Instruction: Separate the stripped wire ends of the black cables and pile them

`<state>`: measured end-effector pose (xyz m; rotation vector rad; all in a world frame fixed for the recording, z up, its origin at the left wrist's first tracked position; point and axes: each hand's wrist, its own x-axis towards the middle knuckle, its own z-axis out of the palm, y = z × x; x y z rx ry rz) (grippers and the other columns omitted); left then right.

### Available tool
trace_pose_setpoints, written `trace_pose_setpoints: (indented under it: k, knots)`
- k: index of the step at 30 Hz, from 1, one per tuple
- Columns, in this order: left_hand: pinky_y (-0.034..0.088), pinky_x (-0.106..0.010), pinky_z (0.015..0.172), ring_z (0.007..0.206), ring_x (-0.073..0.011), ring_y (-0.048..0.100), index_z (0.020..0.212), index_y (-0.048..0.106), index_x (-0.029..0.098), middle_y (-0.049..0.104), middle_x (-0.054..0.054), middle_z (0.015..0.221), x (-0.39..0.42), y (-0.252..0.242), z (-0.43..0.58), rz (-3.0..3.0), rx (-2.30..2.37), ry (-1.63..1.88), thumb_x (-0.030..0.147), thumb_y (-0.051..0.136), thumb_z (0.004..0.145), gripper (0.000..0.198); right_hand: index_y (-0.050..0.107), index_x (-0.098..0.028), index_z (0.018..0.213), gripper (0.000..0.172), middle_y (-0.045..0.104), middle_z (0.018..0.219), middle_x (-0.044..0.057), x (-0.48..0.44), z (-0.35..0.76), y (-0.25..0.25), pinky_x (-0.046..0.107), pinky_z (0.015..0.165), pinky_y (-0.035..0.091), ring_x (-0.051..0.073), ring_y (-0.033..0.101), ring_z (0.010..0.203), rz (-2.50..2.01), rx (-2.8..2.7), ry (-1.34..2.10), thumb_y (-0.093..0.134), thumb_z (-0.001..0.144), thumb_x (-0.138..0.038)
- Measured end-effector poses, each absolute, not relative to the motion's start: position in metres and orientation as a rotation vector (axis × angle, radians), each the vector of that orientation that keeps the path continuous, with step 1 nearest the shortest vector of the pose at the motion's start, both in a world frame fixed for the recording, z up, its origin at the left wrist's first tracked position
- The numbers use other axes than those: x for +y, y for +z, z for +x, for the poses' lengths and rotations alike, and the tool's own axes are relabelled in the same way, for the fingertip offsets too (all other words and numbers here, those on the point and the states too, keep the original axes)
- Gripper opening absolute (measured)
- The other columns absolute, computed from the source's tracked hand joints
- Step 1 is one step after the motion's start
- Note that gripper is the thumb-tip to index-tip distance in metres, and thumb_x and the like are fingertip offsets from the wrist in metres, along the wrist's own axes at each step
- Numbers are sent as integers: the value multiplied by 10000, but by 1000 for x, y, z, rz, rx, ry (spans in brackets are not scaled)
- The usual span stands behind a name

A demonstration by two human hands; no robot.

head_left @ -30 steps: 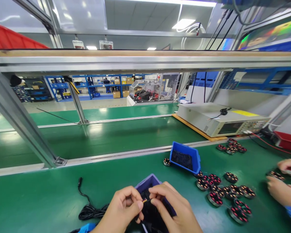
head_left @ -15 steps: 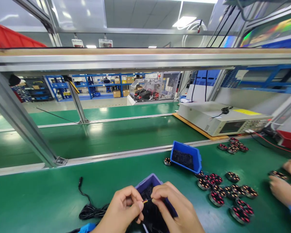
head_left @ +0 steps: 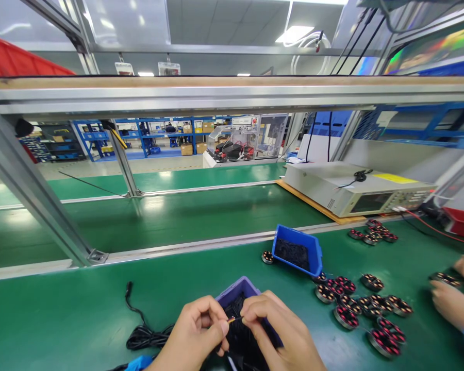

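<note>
Close together over a purple bin [head_left: 244, 280], my two hands meet at a thin wire end [head_left: 231, 320] with yellow and red strands. The thumb and fingertip of my left hand [head_left: 195, 335] are pinched on this wire. My right hand [head_left: 282, 330] pinches a thin dark piece at the wire's tip; its exact kind is too small to tell. Small black pieces [head_left: 237, 306] fill the bin beneath, partly hidden by my hands. Beside my left hand lies a coiled black cable [head_left: 145, 337] with a plug at its end.
A blue bin [head_left: 316, 252] of black pieces stands ahead. Several round motors [head_left: 347, 317] with copper or red windings lie to the right. Another person's hands [head_left: 450, 304] hold a motor at the right edge. A grey instrument [head_left: 355, 188] stands behind; a metal post [head_left: 38, 190] rises left.
</note>
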<state>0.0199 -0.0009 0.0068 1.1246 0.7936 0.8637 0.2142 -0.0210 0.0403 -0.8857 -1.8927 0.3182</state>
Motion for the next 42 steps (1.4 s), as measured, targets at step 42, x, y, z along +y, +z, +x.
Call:
trace_pose_setpoints:
  k: [42]
  knots:
    - [470, -236, 586, 602, -138, 618, 797, 568, 166, 587, 9, 638, -6, 4, 20, 1138, 719, 817, 513, 776, 773, 405, 631, -220, 728, 228, 669, 725, 27, -26, 196, 17, 219, 626, 559, 163, 653, 669, -908, -1285, 834, 751, 855, -367]
